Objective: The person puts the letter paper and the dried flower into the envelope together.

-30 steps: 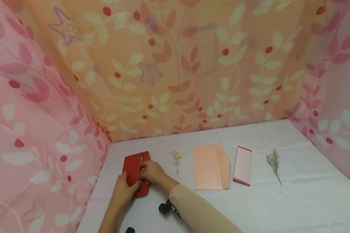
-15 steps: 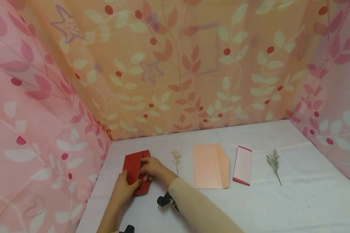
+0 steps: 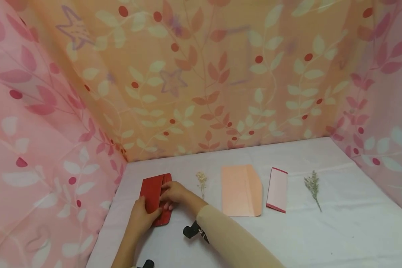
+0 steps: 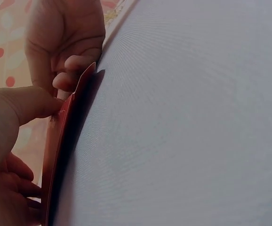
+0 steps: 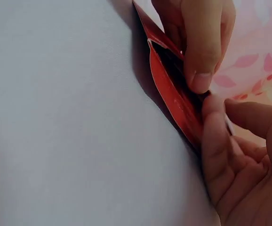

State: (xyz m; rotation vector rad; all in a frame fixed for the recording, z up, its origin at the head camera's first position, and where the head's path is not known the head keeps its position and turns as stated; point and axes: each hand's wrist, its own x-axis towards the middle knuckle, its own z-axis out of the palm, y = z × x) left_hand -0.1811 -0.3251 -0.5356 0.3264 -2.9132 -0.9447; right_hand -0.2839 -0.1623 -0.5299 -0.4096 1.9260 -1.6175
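A red envelope (image 3: 152, 186) lies at the left of the table in the head view, its flap spread to the right. My left hand (image 3: 141, 219) grips its near left part, the thumb across the front by the pocket opening. At that opening, my right hand (image 3: 176, 194) pinches the pocket's edge. In the right wrist view the right fingers (image 5: 216, 146) reach into the mouth of the envelope (image 5: 171, 96), with the thumb outside. The left thumb (image 5: 203, 52) presses beside the gap. From the left wrist view, the envelope (image 4: 63, 136) stands tilted edge-on; its inside is hidden.
Right of the hands lie a dried cream flower sprig (image 3: 201, 182), a peach envelope (image 3: 234, 191) with its flap out, a pale pink card (image 3: 277, 190) with red ends, and a green-grey dried sprig (image 3: 312, 186). Patterned cloth (image 3: 201, 74) walls the white table (image 3: 348, 223).
The right hand's fingers have shifted slightly at the opening. A thin shiny strip seen there a second ago is covered now. The left hand keeps its hold.
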